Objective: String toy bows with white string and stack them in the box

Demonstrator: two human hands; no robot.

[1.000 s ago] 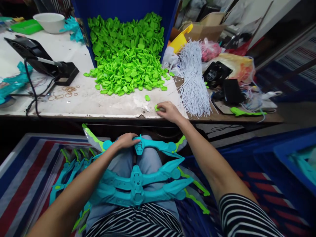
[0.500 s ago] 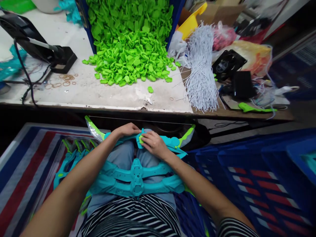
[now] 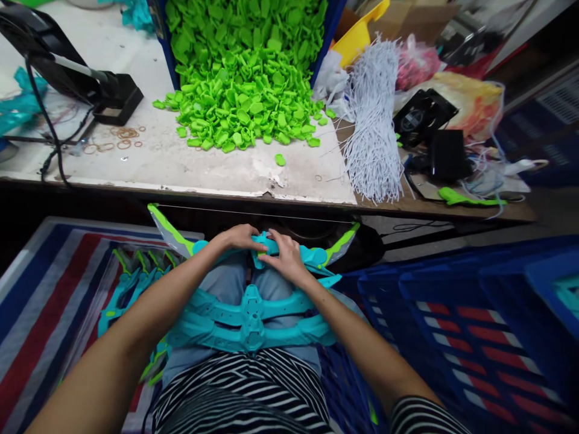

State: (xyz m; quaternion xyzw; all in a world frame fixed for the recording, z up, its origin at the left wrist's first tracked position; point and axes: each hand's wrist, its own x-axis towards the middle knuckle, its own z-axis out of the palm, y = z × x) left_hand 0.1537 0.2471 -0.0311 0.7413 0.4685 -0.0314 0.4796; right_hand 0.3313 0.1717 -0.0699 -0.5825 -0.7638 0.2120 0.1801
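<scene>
A teal toy bow (image 3: 312, 256) with green tips and a thin white string lies across the knees, string side toward the table. My left hand (image 3: 243, 237) is closed around the bow just left of its middle, thumb reaching onto the centre. My right hand (image 3: 286, 255) grips the centre from the right, fingers over the far side and thumb on the near side. Between the thumbs a small green piece (image 3: 261, 256) shows in part at the bow's middle. Closer to the body, teal bow frames (image 3: 252, 325) without string rest on the lap.
On the table (image 3: 199, 172), a blue bin (image 3: 170, 45) spills many green plastic pieces (image 3: 246, 114). A bundle of white strings (image 3: 373, 132) lies right of them, a black stand (image 3: 117, 99) left. Several finished-looking bows (image 3: 124, 286) lie left; blue crates (image 3: 452, 289) stand right.
My right hand has shifted from pressing fingers on the green piece to spanning the bow's centre. My left thumb has come onto the middle. The view has shifted slightly.
</scene>
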